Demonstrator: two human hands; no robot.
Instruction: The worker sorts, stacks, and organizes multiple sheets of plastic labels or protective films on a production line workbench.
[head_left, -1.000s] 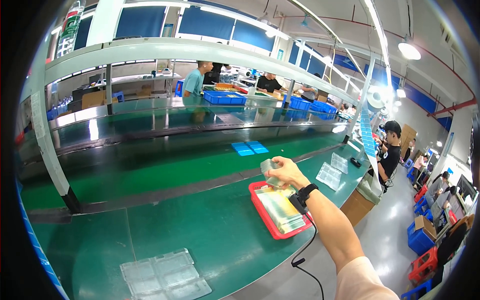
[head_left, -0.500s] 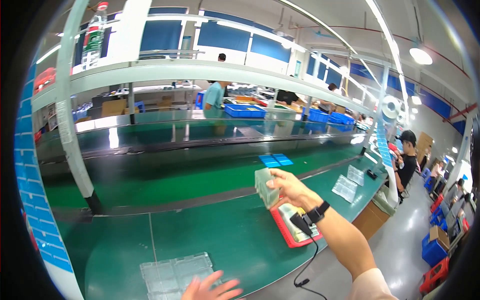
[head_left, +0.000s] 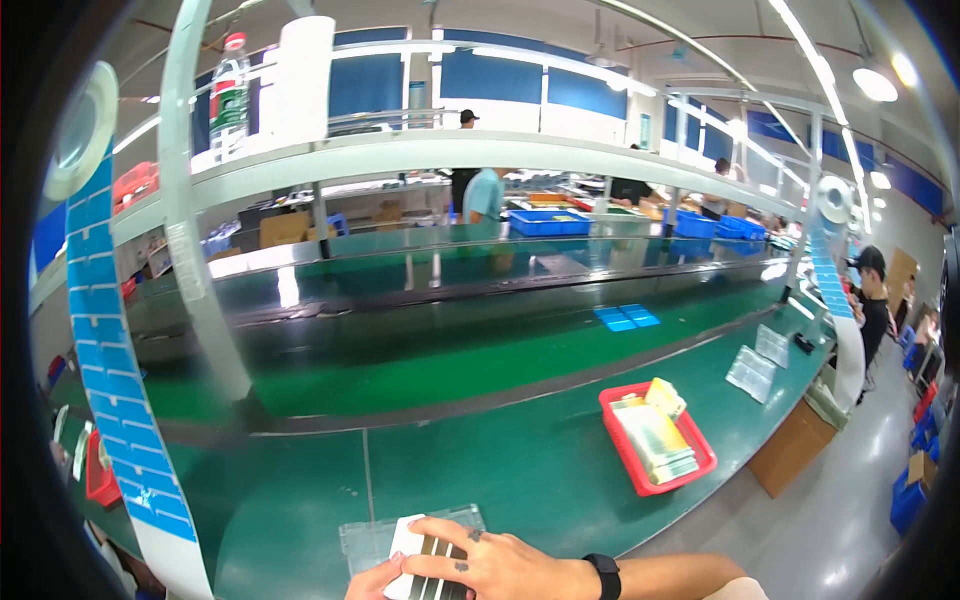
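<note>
At the lower edge my two hands meet over a small flat stack (head_left: 405,545), white with dark stripes between my fingers; its exact kind is unclear. My right hand (head_left: 500,565), with a black band on the wrist, lies across its top, fingers closed on it. Pinching its left edge, my left hand (head_left: 375,582) is partly cut off by the frame. Under and behind the stack lies a clear plastic tray (head_left: 360,540) on the green table (head_left: 290,480).
A red basket (head_left: 612,425) with pale flat packs and a yellow piece stands to the right. Farther right lie clear trays (head_left: 750,375). Blue sheets (head_left: 627,318) lie beyond. A blue label strip (head_left: 110,340) hangs at left beside a post (head_left: 190,250). A person (head_left: 870,300) works at far right.
My right hand has come from above the red basket to the near tray, bringing a pale stack. My left hand, spread before, now grips the stack's edge. The view has swung left.
</note>
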